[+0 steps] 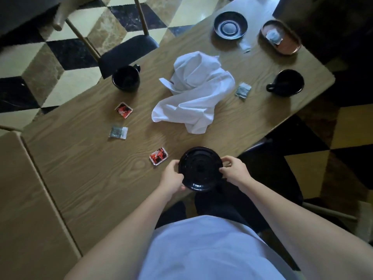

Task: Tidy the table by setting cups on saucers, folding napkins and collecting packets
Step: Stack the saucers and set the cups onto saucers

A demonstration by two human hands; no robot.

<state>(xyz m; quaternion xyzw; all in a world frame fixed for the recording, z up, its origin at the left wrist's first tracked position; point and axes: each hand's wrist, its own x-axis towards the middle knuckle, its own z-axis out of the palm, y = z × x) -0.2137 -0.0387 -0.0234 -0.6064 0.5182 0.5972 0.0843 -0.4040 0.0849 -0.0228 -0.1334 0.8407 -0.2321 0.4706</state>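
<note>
— Hands first: what were they doing?

— Both were on the near saucer point(199, 168). The left hand point(173, 175) curled its fingers round the saucer's left rim, and the right hand point(234, 170) pinched the right rim between thumb and fingertips. The black saucer sat at the near edge of the bench point(80, 168), partly overhanging it.

— And close by?

— A red packet point(158, 156) lay just beside the saucer, to its left. Farther left were a grey packet point(118, 132) and a second red packet point(124, 110), each lying apart from the other.

— The napkin?

— The white napkin point(194, 91) was crumpled in a heap at the middle of the bench, unfolded. Another grey packet point(243, 90) lay to its right.

— Cups?

— Two black ones, neither on a saucer. The left cup point(126, 78) stood near the bench's left edge, handle pointing away; the right cup point(286, 82) stood near the right edge, handle toward the napkin.

— Anything beyond?

— A far saucer point(230, 25) sat bare at the far end, with a small pale packet point(244, 46) beside it. An oval copper tray point(286, 47) held one packet point(273, 37). A dark-seated chair point(125, 51) stood past the left edge on a checkered floor point(66, 53).
</note>
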